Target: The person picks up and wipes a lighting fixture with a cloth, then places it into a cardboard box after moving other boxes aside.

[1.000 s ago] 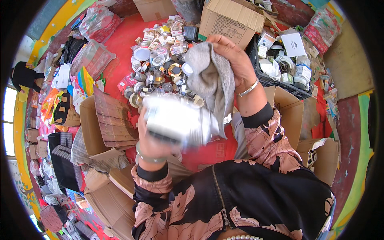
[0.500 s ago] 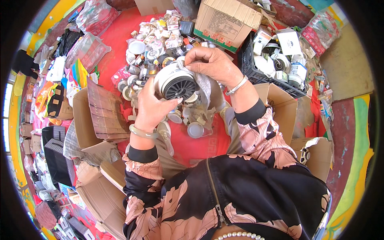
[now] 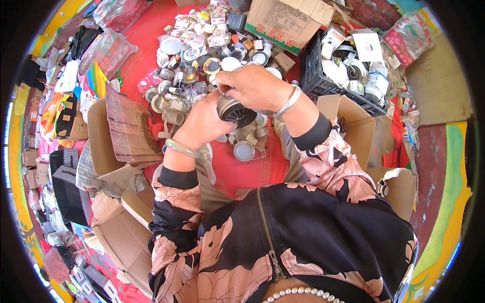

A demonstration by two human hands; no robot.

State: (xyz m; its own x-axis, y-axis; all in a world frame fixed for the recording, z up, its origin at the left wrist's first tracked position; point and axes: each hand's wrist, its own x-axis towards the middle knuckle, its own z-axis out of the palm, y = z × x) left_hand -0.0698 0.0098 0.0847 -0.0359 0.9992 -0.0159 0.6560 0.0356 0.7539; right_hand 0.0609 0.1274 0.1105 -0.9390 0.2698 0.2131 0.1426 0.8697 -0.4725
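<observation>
My left hand [image 3: 202,121] is closed around a round downlight [image 3: 237,113] with a black finned back and a pale metal rim. The finned side is tilted toward me. Over its far edge, my right hand [image 3: 256,90] has its fingers curled in against the rim. The grey cloth seen in these fingers a moment earlier is almost wholly hidden behind the hand now. Just past both hands lies a heap of lamps and fittings [image 3: 189,76] on the red floor covering. A round white lamp [image 3: 244,151] lies below the downlight, close to my feet.
An open carton [image 3: 118,136] stands on the left, another carton [image 3: 356,129] on the right. Beyond the right one sits a black crate [image 3: 323,83] full of lamps and small boxes. A large cardboard box [image 3: 288,22] leans behind the heap. Plastic bags [image 3: 108,50] lie far left.
Both hands have drawn closer together around the downlight, and its finned back has turned partly aside. My right hand has moved down and left over the rim, and the cloth has dropped from sight.
</observation>
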